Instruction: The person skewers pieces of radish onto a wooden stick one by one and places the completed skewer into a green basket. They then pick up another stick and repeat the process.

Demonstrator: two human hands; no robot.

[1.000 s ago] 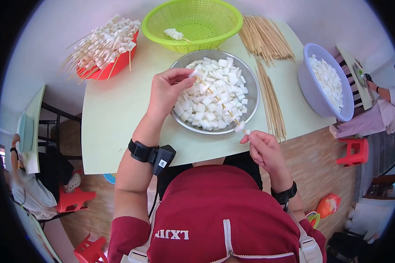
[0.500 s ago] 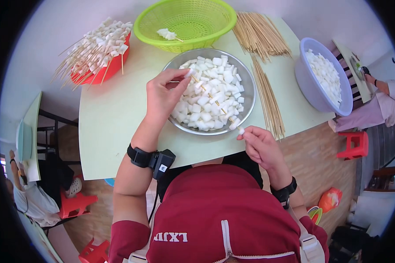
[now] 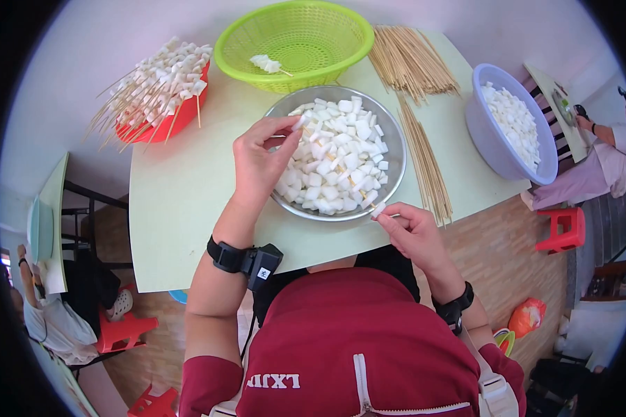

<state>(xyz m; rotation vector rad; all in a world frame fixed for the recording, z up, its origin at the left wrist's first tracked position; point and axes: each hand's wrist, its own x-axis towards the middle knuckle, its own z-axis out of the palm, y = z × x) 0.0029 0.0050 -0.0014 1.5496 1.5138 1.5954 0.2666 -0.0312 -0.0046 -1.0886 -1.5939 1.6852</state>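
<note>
On table [image 3: 167, 208] — white chunks [image 3: 318, 192] in bowl [image 3: 396, 149], skewer [image 3: 266, 64] in basket [image 3: 320, 42]

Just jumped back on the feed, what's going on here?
A person is working with a skewer held slantwise over a metal bowl of white chunks. The left hand pinches a white piece at the skewer's far end; the right hand grips another piece at its near end. One loaded stick lies in the green basket, many more fill the red bowl, and bare sticks lie on the table.
</note>
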